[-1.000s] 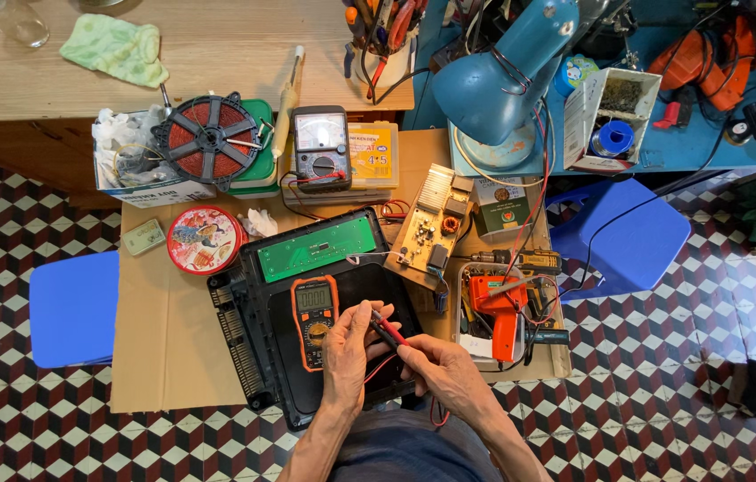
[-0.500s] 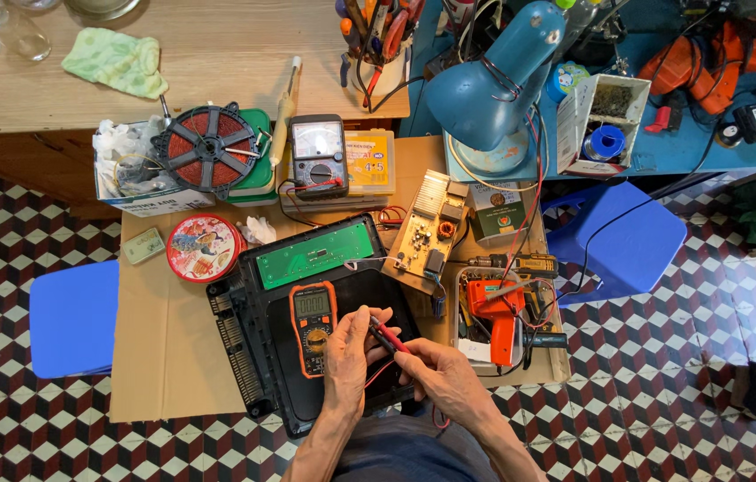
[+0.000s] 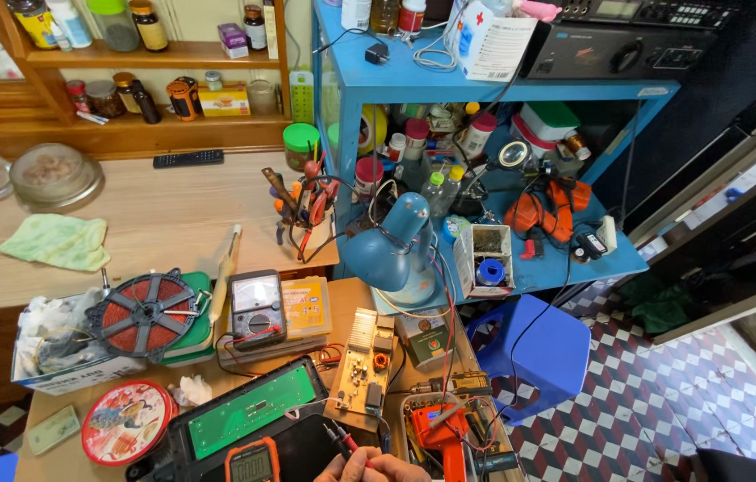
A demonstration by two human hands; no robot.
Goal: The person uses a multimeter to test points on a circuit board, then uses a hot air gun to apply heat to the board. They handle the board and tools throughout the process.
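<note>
Hands (image 3: 373,468) boxed in: orange multimeter (image 3: 253,462) left, circuit board (image 3: 364,370) ahead, orange tool (image 3: 440,428) right. Open room only on wooden tabletop (image 3: 154,214) (past blue lamp (image 3: 396,250)).

A cardboard-covered bench (image 3: 65,451) carries a round red tin (image 3: 125,422), green circuit board (image 3: 253,410) and analog meter (image 3: 257,309).

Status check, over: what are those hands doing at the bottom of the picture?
Hands barely in frame, together, pinching red and black probes. Tips over black appliance. Orange multimeter close beside. Left and right indistinguishable.

Bright, even, sharp; wide-angle edge distortion
</note>
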